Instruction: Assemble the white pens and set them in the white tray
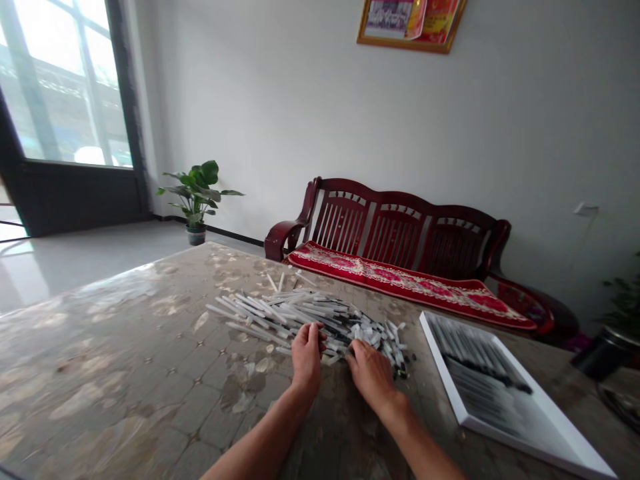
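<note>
A heap of slim whitish tubes (260,310), which look like pen barrels, lies on the table in front of me. At its right side are short clear pieces like pen caps (367,332) and some small black pieces. My left hand (307,353) is at the near edge of the heap, thumb and fingers pinched together. Close by on the right, my right hand (371,368) is curled with its fingertips low at the caps. Whatever either hand pinches is too small and blurred to make out.
At the right stands a shallow white box (453,393) with rows of dark-tipped pens (480,357). A patterned cover lies over the table (165,373). Beyond are a red wooden bench (390,227), a potted plant (197,190) and a black container (607,353).
</note>
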The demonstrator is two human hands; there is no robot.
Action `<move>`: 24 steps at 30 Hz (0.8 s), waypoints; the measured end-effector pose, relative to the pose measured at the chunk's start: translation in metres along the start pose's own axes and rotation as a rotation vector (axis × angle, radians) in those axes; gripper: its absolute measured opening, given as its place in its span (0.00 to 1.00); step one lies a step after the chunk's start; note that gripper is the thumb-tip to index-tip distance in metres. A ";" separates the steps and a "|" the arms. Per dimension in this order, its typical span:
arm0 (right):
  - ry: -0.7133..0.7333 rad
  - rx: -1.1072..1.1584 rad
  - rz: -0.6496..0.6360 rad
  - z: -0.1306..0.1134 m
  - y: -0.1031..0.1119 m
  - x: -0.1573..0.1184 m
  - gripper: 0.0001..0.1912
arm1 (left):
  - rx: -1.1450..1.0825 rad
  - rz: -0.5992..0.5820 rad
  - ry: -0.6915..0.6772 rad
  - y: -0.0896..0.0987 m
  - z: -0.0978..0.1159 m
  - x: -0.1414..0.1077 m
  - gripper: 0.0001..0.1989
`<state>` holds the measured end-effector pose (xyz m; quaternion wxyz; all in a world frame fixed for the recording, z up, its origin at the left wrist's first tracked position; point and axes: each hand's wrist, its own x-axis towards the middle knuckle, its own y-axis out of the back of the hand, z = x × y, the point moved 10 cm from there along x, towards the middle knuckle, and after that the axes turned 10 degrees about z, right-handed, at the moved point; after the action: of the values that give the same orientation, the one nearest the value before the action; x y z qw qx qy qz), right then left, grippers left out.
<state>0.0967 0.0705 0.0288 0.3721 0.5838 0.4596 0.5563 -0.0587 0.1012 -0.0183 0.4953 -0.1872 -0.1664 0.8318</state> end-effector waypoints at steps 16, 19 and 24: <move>0.139 0.055 0.051 -0.039 0.004 0.009 0.09 | -0.008 0.083 -0.029 0.012 0.000 0.009 0.19; 0.145 0.023 0.009 -0.047 -0.002 0.012 0.08 | -0.002 0.085 -0.042 0.012 0.001 0.009 0.19; 0.102 -0.052 -0.076 -0.049 -0.006 0.017 0.10 | -0.007 0.076 -0.036 0.011 0.000 0.009 0.19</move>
<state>0.0465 0.0849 0.0337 0.3841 0.5271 0.4853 0.5823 -0.0716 0.1044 -0.0248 0.4594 -0.1802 -0.1709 0.8528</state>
